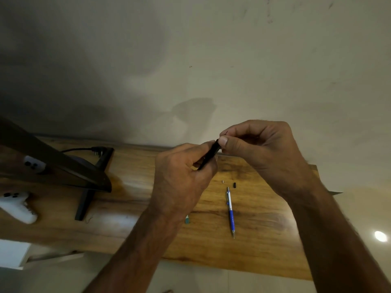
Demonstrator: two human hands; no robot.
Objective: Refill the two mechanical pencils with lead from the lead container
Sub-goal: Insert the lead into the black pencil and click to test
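**Lead at the mouth of the black pencil**

Below both grips, a wooden table (127,218) set against a pale wall. Far out to the left of the grips, a dark monitor stand (84,204) and, lower again, a white game controller (19,206).

In the left hand (182,176), fingers and thumb curled round a black pencil (210,155), held in the air above the table's far edge. Long axis tilted: lower end buried in the left palm, open upper end aimed up and to the right, straight at the right hand (260,144). There, thumb and forefinger closed to a tight pinch on a thin dark lead (226,132), remaining fingers loosely curled behind.

Below the right grip and well apart from it, flat on the table, a blue pencil (231,210), tip toward the camera, top end toward the grips. Half hidden under the left wrist, a small teal object (187,219), possibly the lead container; too covered to tell. Between the blue pencil's top and the grips, a little black cap (234,184) and, just left of it, a tiny pale piece (223,182), probably parts off a pencil.

Crux of the coming move: lead just above and to the right of the barrel's open end, right thumb tip touching or all but touching that end. Only a short sliver visible above the pinch; lower end hidden behind the thumb, in the barrel or not, impossible to tell. Looks like the feeding step: down along the barrel's axis, toward lower left. Calls for matching the lead to that tilt first. Fine work for the right hand, steadying for the left. Risk of a snap if pushed off axis.
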